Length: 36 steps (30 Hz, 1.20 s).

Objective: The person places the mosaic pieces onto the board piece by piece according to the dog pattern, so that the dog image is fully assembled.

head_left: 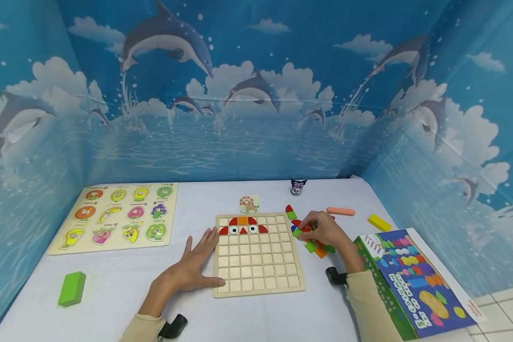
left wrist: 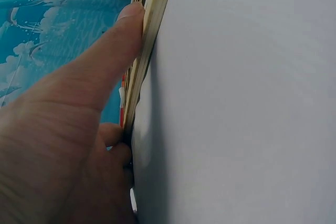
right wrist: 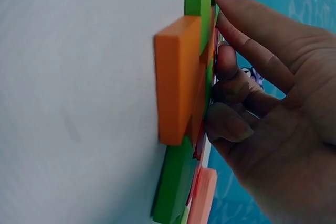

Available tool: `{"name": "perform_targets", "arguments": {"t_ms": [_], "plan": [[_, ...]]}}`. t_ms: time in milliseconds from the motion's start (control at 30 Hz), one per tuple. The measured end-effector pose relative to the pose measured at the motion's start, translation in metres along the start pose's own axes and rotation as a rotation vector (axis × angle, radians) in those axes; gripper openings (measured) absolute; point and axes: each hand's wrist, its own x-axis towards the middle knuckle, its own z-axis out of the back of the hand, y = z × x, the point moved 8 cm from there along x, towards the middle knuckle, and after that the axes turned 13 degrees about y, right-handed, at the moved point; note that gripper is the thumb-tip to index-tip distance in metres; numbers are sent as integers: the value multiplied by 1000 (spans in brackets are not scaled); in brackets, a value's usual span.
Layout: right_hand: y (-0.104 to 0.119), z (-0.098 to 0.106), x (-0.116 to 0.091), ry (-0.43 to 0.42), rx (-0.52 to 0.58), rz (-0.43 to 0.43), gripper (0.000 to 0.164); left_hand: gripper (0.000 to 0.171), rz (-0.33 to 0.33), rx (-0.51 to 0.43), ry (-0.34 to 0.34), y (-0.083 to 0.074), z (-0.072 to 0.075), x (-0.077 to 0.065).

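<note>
My left hand (head_left: 192, 266) lies spread on the white cloth, its thumb and fingertips touching the left edge of a wooden grid board (head_left: 258, 263). The board's upper rows carry red pieces, an orange square (head_left: 242, 221) and two eye tiles (head_left: 253, 229). To the right of the board, my right hand (head_left: 325, 230) pinches a small green tile (head_left: 297, 232) between thumb and finger, just above a pile of coloured pieces. Close up in the right wrist view, an orange tile (right wrist: 170, 87) and a dark green tile (right wrist: 173, 184) lie below the fingers. The hand hides part of the pile.
Behind the board lies a small picture card (head_left: 250, 204). A fruit puzzle board (head_left: 111, 216) and green block (head_left: 72, 289) are on the left. On the right are a salmon stick (head_left: 340, 211), yellow block (head_left: 379, 222) and colourful box (head_left: 414, 285). A small figurine (head_left: 297, 186) stands at the back.
</note>
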Motion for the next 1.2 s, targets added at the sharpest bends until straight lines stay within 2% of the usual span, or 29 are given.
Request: {"name": "perform_targets", "arguments": {"t_ms": [500,633,700,867,1000,1200], "plan": [[7,-5,-1,52,-46,-78,16,128,2,-6,-5,2,0,-1],[12,-2,-3,53,-21,-62,10,128,0,-5,-7,2,0,-1],[17,0,-4,38,-18,-26,7,129,1,-2,-12,2,0,0],[47,-10,-1,14,7,121,4,129,2,2,-17,0,0,1],[84,-37,8,40,62,211,5,130,9,-6,-18,0,0,1],[135,-81,37,61,122,279,4,130,9,-14,-27,0,1,-1]]}}
